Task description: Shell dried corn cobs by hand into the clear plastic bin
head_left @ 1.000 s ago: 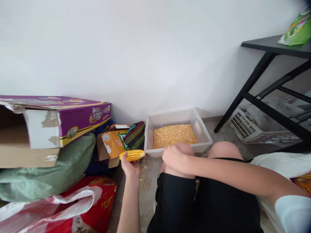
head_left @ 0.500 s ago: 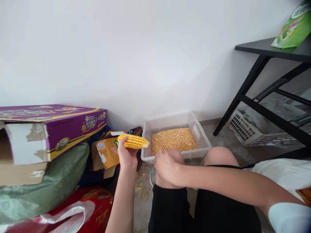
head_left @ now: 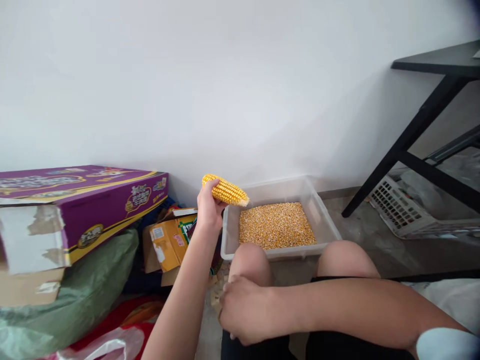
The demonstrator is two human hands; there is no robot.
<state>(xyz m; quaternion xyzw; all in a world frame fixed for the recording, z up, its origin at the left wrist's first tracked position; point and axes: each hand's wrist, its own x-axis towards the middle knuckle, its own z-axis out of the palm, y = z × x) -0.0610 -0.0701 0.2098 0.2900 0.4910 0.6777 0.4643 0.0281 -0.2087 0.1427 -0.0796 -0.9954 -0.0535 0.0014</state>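
Note:
My left hand (head_left: 210,202) is closed round the thick end of a yellow ear of corn (head_left: 227,192). The ear is held up in front of the wall, its pale tip pointing right and slightly down, over the near-left corner area of a clear plastic bin (head_left: 325,210). Loose corn kernels (head_left: 277,225) cover the bin's floor. My right hand (head_left: 243,307) rests on my left leg, just below the knee, with its fingers curled; whatever they might hold is hidden.
On the left, a torn purple carton (head_left: 112,200) lies on a green bag (head_left: 101,270). A small yellow box (head_left: 170,242) sits between them and the bin. A black table leg (head_left: 397,145) and a white plastic basket (head_left: 401,207) stand at right.
My left hand has raised the ear of corn up and to the right, tip tilting lower. My right hand has moved back toward me along the leg. The view has turned slightly left.

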